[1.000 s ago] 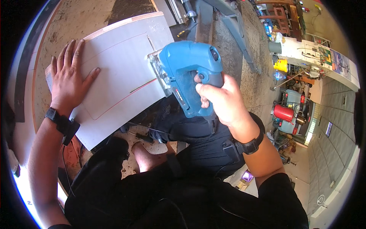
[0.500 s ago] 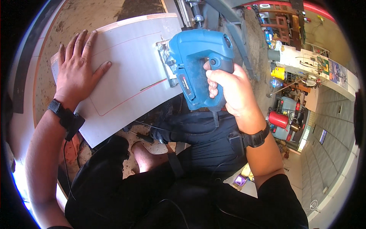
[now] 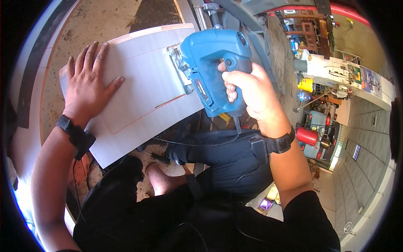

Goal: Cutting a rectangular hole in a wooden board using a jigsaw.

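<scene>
A white board (image 3: 138,92) with a raw plywood edge lies in front of me, marked with a thin red outline that has rounded corners. My left hand (image 3: 90,80) rests flat on its left part, fingers spread. Wrapped around the handle of a blue jigsaw (image 3: 197,80) is my right hand (image 3: 241,86). The jigsaw's metal base plate sits on the right part of the board, and its blade is hidden. A short dark slit (image 3: 166,102) runs along the lower red line, left of the base plate. The jigsaw's cord hangs down over my leg.
Under the board, a screwdriver-like tool (image 3: 157,156) lies near my bare foot (image 3: 163,178). Grey metal machine parts (image 3: 247,19) stand beyond the jigsaw. To the right are a red tank (image 3: 307,136), a yellow container (image 3: 305,85) and a cluttered bench (image 3: 327,67).
The jigsaw and my right hand have shifted slightly left relative to the board. The whole scene sits a little lower in view. My left hand stays on the board.
</scene>
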Demonstrator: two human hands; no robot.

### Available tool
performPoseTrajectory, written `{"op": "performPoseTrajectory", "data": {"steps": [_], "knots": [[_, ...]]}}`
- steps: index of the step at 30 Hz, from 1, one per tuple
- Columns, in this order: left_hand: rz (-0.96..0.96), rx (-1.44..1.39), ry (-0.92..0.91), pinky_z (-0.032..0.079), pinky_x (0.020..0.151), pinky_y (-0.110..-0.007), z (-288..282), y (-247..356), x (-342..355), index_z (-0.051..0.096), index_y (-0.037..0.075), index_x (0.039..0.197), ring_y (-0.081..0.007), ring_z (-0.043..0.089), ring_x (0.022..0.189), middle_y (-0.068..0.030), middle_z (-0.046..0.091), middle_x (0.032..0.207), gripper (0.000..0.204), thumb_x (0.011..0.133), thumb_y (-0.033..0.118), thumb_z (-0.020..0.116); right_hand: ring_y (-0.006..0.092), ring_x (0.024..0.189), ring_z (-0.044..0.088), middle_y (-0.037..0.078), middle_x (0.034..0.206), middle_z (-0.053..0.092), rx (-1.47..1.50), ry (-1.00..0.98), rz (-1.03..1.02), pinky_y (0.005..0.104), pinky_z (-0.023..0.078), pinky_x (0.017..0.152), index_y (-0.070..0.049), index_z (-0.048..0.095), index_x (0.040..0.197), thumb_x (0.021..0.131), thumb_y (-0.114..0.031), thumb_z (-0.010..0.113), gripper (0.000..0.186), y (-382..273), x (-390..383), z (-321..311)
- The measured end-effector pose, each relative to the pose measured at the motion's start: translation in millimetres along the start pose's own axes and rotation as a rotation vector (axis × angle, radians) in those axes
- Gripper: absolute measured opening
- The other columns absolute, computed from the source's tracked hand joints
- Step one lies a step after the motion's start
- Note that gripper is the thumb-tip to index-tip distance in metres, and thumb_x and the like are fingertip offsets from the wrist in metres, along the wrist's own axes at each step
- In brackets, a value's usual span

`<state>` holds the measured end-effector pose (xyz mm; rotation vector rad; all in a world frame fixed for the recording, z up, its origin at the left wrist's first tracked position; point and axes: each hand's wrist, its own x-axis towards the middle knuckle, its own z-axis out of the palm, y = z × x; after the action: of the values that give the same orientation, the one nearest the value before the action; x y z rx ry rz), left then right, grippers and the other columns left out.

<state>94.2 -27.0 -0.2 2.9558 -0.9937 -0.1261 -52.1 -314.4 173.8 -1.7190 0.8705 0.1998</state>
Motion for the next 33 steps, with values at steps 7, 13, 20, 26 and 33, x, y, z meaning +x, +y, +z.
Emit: {"op": "performPoseTrajectory", "data": {"steps": [7, 13, 20, 26, 33], "knots": [[0.019, 0.008, 0.027, 0.014, 0.131, -0.056, 5, -3, 0, 0.03, 0.019, 0.166, -0.0334, 0.029, 0.157, -0.0128, 0.035, 0.168, 0.087, 0.097, 0.063, 0.06, 0.0092, 0.059, 0.057, 0.0, 0.074, 0.062, -0.029, -0.025, -0.025, 0.026, 0.048, 0.055, -0.003, 0.07, 0.099, 0.091, -0.012, 0.07, 0.013, -8, 14, 1], [0.007, 0.003, 0.013, 0.012, 0.132, -0.056, 4, -3, 1, 0.03, 0.018, 0.166, -0.0326, 0.028, 0.157, -0.0128, 0.035, 0.168, 0.088, 0.096, 0.064, 0.06, 0.01, 0.059, 0.056, 0.0, 0.074, 0.061, -0.025, -0.005, 0.001, 0.0281, 0.048, 0.055, -0.003, 0.069, 0.099, 0.091, -0.013, 0.07, 0.013, -18, 22, 7], [-0.005, -0.013, -0.011, 0.01, 0.132, -0.056, -1, -2, 0, 0.029, 0.018, 0.166, -0.0314, 0.027, 0.158, -0.0121, 0.034, 0.169, 0.089, 0.097, 0.065, 0.058, 0.0104, 0.059, 0.056, 0.0, 0.074, 0.061, -0.02, -0.017, 0.032, 0.0282, 0.047, 0.055, -0.003, 0.069, 0.1, 0.09, -0.013, 0.07, 0.014, -23, 25, 6], [-0.021, -0.028, -0.069, 0.011, 0.132, -0.055, -6, 0, 1, 0.026, 0.019, 0.167, -0.032, 0.025, 0.159, -0.0126, 0.03, 0.17, 0.092, 0.094, 0.057, 0.067, 0.0105, 0.059, 0.056, 0.001, 0.074, 0.061, -0.011, -0.034, 0.039, 0.0278, 0.048, 0.055, -0.003, 0.069, 0.1, 0.09, -0.012, 0.07, 0.014, -24, 26, 5], [-0.011, -0.041, -0.065, 0.011, 0.132, -0.055, -8, -1, 0, 0.026, 0.018, 0.167, -0.0327, 0.026, 0.158, -0.0132, 0.032, 0.169, 0.092, 0.094, 0.057, 0.066, 0.0106, 0.059, 0.056, 0.001, 0.074, 0.061, -0.021, -0.044, 0.042, 0.0281, 0.048, 0.055, -0.003, 0.069, 0.099, 0.09, -0.011, 0.069, 0.012, -25, 26, 5]]}}
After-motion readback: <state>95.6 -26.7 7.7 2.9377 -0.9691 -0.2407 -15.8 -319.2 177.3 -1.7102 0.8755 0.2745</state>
